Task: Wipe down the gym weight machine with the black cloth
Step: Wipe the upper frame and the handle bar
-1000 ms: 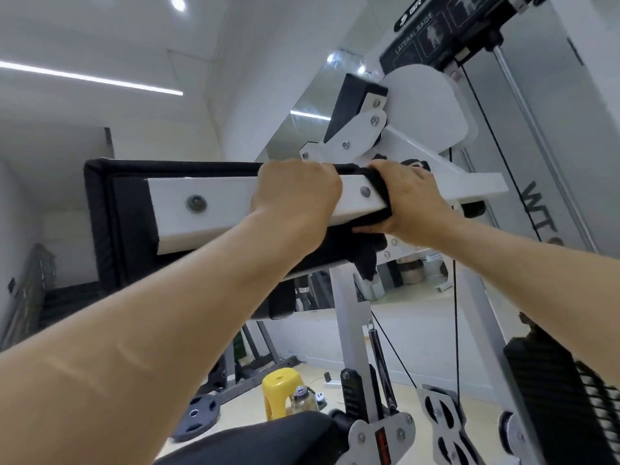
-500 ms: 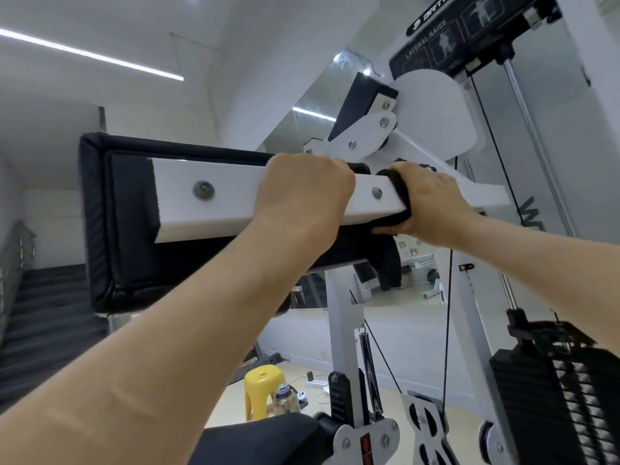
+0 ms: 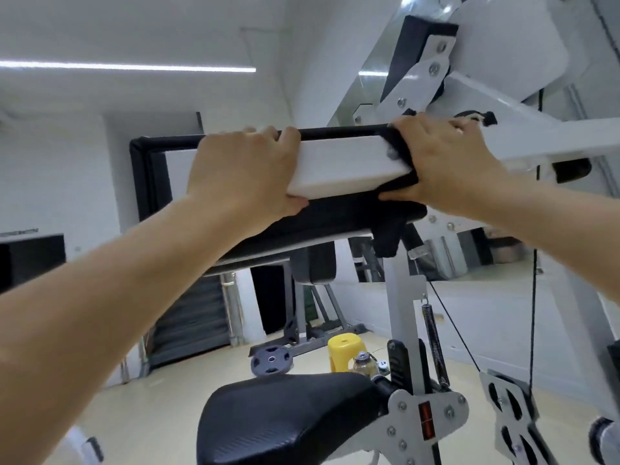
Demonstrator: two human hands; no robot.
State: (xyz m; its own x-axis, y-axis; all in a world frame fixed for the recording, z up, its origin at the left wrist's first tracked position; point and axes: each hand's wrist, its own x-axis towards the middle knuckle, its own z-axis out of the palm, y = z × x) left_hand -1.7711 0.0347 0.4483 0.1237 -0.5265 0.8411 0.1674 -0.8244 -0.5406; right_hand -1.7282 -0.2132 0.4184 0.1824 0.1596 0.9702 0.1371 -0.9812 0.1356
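Note:
A white weight machine fills the right side, with a white metal bar (image 3: 339, 162) bolted across a black arm pad (image 3: 147, 169). My left hand (image 3: 241, 172) grips that bar from above, thumb underneath. My right hand (image 3: 449, 159) presses a black cloth (image 3: 399, 172) around the bar's right part, where it meets the white frame (image 3: 536, 135). A loose end of the cloth hangs below the bar. The black seat (image 3: 285, 417) lies below my arms.
A white upright post (image 3: 402, 313) with a spring and black cables stands right of the seat. On the floor beyond are a yellow stool (image 3: 342, 350), a jar, a weight plate (image 3: 271, 360) and a dark rack frame. A mirror wall is behind.
The view has tipped down, showing the seat and more floor. The padded arm now sits lower and flatter. Both hands keep their grip, the right with the cloth staying at the bar's right part.

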